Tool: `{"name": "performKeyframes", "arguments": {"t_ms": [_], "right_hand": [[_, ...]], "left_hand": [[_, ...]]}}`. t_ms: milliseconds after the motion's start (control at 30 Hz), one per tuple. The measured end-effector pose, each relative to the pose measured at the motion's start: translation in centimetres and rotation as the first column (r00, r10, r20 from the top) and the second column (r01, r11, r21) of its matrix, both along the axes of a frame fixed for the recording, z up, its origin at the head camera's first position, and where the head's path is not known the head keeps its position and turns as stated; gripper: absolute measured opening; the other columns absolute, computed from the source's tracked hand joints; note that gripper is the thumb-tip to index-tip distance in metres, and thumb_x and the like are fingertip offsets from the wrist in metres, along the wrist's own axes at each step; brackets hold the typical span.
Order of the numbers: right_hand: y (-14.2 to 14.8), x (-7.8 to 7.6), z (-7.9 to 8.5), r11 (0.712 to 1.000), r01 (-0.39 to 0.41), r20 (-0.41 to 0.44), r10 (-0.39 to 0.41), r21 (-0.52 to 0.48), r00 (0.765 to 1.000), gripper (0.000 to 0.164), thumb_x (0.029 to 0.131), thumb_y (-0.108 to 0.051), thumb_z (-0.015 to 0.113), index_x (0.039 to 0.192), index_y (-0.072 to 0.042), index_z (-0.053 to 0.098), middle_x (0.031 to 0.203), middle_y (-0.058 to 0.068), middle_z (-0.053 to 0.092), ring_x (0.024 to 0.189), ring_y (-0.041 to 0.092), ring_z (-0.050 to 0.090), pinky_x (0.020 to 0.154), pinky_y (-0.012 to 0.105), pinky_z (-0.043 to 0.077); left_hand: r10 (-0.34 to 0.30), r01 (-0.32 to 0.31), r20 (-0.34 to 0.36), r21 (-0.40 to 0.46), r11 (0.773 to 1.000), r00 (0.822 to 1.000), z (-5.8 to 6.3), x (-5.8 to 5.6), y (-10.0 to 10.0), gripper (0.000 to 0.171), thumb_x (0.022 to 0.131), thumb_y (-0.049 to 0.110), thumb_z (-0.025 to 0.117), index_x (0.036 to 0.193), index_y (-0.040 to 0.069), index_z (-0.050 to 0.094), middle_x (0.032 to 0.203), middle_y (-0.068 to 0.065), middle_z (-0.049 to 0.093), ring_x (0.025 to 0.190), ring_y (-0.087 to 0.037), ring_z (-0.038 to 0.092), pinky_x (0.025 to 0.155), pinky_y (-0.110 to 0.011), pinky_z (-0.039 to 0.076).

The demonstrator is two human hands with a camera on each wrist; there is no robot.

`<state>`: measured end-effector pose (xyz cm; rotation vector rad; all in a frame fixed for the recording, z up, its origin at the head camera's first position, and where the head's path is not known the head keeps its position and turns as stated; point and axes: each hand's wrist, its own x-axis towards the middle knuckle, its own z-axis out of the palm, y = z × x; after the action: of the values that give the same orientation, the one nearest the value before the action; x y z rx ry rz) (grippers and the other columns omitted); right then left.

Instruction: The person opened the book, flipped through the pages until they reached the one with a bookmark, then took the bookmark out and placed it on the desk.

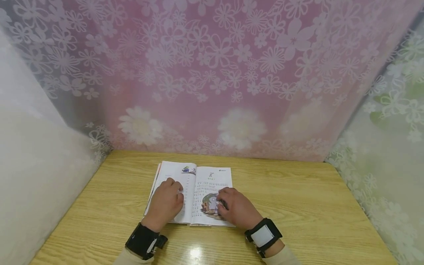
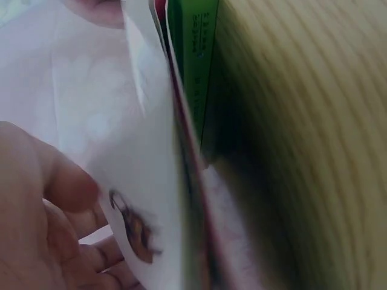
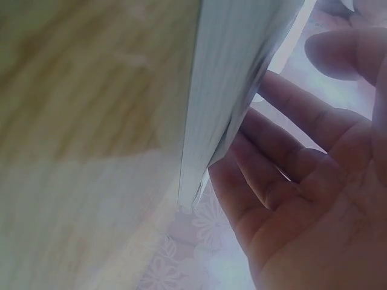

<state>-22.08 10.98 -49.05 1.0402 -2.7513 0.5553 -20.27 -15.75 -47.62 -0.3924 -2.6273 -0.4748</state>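
An open book (image 1: pixel 212 186) lies on the wooden table, with printed text and coloured pictures on its pages. My left hand (image 1: pixel 167 200) rests on the left page, its fingers loosely bent. In the left wrist view the left hand (image 2: pixel 45 205) is beside a page (image 2: pixel 151 181), thumb apart from the fingers. My right hand (image 1: pixel 240 208) touches the right page over its lower picture. In the right wrist view the fingers of the right hand (image 3: pixel 314 175) extend against the page surface near the book's thick edge (image 3: pixel 221 78). Nothing is gripped in either hand.
The wooden table (image 1: pixel 291 195) runs out on both sides of the book. A pink flowered curtain (image 1: pixel 205 84) hangs behind its far edge, with pale sheets at left and right. A black strap with a device (image 1: pixel 263 235) sits on each wrist.
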Motion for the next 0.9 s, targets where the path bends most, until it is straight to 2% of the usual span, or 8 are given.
{"name": "performKeyframes", "arguments": {"t_ms": [133,233,400,500,567,700,833,900], "right_hand": [[0.0,0.0,0.0,1.0,0.007,0.0,-0.007,0.0,1.0,0.018,0.092,-0.028,0.059,0.103,-0.015,0.066,0.118,0.002,0.059,0.114,0.018,0.053,0.096,0.035,0.042],[0.0,0.0,0.0,1.0,0.011,-0.014,-0.011,0.004,1.0,0.017,0.091,-0.028,0.06,0.103,-0.016,0.066,0.117,0.001,0.059,0.113,0.018,0.053,0.096,0.034,0.043],[0.0,-0.1,-0.1,1.0,0.017,0.012,-0.017,0.005,1.0,0.018,0.092,-0.028,0.059,0.103,-0.016,0.067,0.117,0.0,0.059,0.113,0.016,0.053,0.096,0.034,0.043],[0.0,-0.1,0.1,1.0,0.024,0.04,-0.025,0.006,0.999,0.02,0.092,-0.028,0.058,0.105,-0.015,0.067,0.119,0.001,0.059,0.114,0.016,0.053,0.097,0.034,0.042],[0.0,-0.1,0.2,0.999,0.032,0.049,-0.032,0.011,0.998,0.02,0.093,-0.029,0.058,0.105,-0.016,0.067,0.12,0.001,0.059,0.115,0.016,0.052,0.098,0.034,0.041],[-0.1,-0.1,0.3,0.999,0.044,0.065,-0.045,0.01,0.997,0.02,0.092,-0.029,0.059,0.105,-0.016,0.066,0.12,0.0,0.059,0.116,0.016,0.052,0.098,0.035,0.041],[-0.1,-0.1,0.2,0.999,0.05,0.074,-0.051,0.021,0.996,0.02,0.092,-0.031,0.058,0.105,-0.017,0.066,0.12,-0.002,0.058,0.115,0.016,0.052,0.098,0.035,0.041],[-0.1,-0.1,0.1,0.998,0.056,0.078,-0.058,0.028,0.995,0.02,0.092,-0.032,0.058,0.105,-0.018,0.065,0.12,-0.003,0.058,0.115,0.015,0.052,0.098,0.034,0.041]], "left_hand": [[0.057,-0.056,0.035,-0.029,0.998,0.998,-0.1,-0.1,-0.1,0.018,0.088,0.025,0.06,0.079,0.01,0.063,0.074,-0.003,0.05,0.06,-0.02,0.047,0.052,-0.031,0.04],[0.108,-0.101,0.139,-0.058,0.993,0.984,0.2,-0.1,-0.1,0.036,0.087,0.043,0.064,0.085,0.007,0.064,0.073,-0.005,0.051,0.057,-0.02,0.048,0.047,-0.031,0.038],[0.176,-0.146,0.382,-0.107,0.983,0.907,0.7,0.3,0.1,0.057,0.08,0.06,0.066,0.088,0.004,0.059,0.075,-0.009,0.046,0.059,-0.023,0.047,0.046,-0.034,0.036],[0.187,-0.153,0.42,-0.113,0.982,0.888,0.8,0.2,0.5,0.068,0.075,0.068,0.065,0.091,0.002,0.058,0.077,-0.011,0.046,0.064,-0.027,0.049,0.05,-0.037,0.039],[0.192,-0.159,0.404,-0.114,0.981,0.894,0.7,0.1,0.7,0.075,0.073,0.072,0.064,0.098,0.001,0.058,0.08,-0.014,0.047,0.069,-0.032,0.051,0.053,-0.041,0.042],[0.166,-0.141,0.321,-0.099,0.985,0.933,0.4,-0.3,1.0,0.083,0.073,0.064,0.071,0.117,-0.004,0.055,0.095,-0.02,0.05,0.085,-0.039,0.05,0.067,-0.046,0.045],[0.057,-0.041,0.247,-0.069,0.997,0.967,-0.1,-0.5,1.3,0.079,0.076,0.044,0.078,0.13,-0.005,0.051,0.121,-0.026,0.049,0.111,-0.044,0.046,0.092,-0.049,0.038],[-0.009,0.023,0.213,-0.062,0.998,0.977,-0.3,-0.6,1.6,0.071,0.077,0.034,0.079,0.131,-0.004,0.052,0.129,-0.026,0.047,0.119,-0.043,0.043,0.098,-0.048,0.035]]}}
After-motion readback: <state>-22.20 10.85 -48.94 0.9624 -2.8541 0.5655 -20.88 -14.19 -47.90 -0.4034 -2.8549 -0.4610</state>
